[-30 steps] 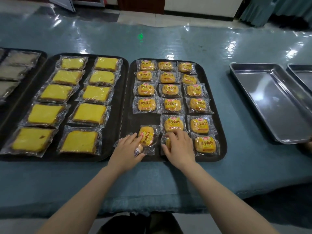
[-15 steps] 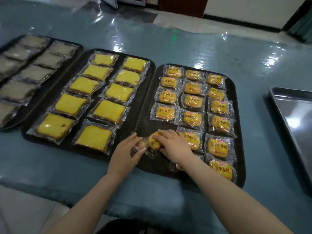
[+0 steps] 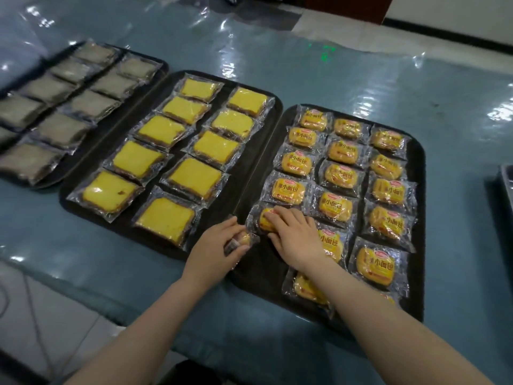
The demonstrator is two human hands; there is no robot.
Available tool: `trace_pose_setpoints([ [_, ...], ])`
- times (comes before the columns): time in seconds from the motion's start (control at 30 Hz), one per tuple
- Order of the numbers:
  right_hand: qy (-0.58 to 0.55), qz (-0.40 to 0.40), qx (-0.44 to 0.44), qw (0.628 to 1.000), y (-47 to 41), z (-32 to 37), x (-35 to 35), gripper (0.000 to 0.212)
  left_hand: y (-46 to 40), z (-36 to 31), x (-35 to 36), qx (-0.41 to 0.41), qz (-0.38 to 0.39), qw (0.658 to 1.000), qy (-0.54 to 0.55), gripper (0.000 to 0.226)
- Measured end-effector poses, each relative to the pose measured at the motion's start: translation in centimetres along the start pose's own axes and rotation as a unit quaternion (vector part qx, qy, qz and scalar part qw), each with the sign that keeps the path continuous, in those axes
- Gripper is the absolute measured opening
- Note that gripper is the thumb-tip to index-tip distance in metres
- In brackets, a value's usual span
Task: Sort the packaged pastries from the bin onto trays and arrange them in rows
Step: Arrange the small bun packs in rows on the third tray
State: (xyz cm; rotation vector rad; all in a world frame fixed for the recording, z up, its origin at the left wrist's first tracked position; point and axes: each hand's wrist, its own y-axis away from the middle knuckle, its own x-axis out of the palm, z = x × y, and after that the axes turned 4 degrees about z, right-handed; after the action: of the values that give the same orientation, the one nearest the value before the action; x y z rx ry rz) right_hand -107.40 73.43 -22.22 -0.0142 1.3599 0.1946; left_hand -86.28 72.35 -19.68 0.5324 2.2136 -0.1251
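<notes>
Small bun packet (image 3: pixel 265 221): glossy clear wrap, oblong, lying crosswise on black tray (image 3: pixel 416 218). Right hand (image 3: pixel 295 240) flat upon it. Left hand (image 3: pixel 219 245) pinches another crinkly packet (image 3: pixel 241 241).

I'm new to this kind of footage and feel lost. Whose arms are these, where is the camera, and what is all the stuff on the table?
There is no machine: a person wears a camera on the head, looking down at their own hands. On the blue table lie three dark trays. The right tray holds small wrapped buns in rows, the middle tray yellow cake slices, the left tray greyish packets. The left hand holds one small wrapped bun at the tray's edge. The right hand rests on another bun in the left column.
</notes>
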Motion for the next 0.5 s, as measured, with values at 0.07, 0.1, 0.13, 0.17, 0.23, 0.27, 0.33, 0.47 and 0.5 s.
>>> trace_pose_setpoints([
  [0.07,-0.019,-0.037,0.003,0.999,-0.2,0.4,-0.7,0.037,-0.1,-0.4,0.4,0.004,0.000,1.000,-0.017,0.051],
  [0.1,-0.038,-0.056,0.006,0.998,-0.2,0.6,-1.0,0.032,-0.1,-0.6,0.6,0.000,0.001,1.000,-0.019,0.052],
  [0.13,-0.069,-0.061,0.007,0.996,-0.1,0.7,-1.4,0.027,-0.2,-0.9,0.8,-0.007,0.000,1.000,-0.013,0.052],
  [0.17,-0.109,-0.050,0.004,0.993,0.1,0.8,-1.7,0.025,-0.2,-1.2,1.0,-0.014,-0.006,1.000,0.001,0.049],
  [0.23,-0.166,0.006,-0.013,0.986,0.7,1.1,-2.0,0.029,-0.3,-1.8,1.4,-0.023,-0.027,0.998,0.053,0.039],
  [0.27,-0.173,0.028,-0.022,0.984,1.0,1.2,-2.1,0.033,-0.4,-2.2,1.4,-0.032,-0.037,0.995,0.091,0.034],
  [0.33,-0.204,0.043,-0.012,0.978,1.4,1.4,-2.1,0.041,-0.5,-2.9,0.9,-0.054,-0.045,0.979,0.189,0.026],
  [0.47,-0.285,0.058,0.027,0.956,1.6,2.0,-2.6,0.057,-0.4,-3.5,-0.5,-0.124,-0.018,0.899,0.419,0.025],
  [0.5,-0.307,0.068,0.029,0.949,1.7,2.2,-2.8,0.057,-0.4,-3.4,-0.9,-0.141,-0.002,0.867,0.477,0.027],
])
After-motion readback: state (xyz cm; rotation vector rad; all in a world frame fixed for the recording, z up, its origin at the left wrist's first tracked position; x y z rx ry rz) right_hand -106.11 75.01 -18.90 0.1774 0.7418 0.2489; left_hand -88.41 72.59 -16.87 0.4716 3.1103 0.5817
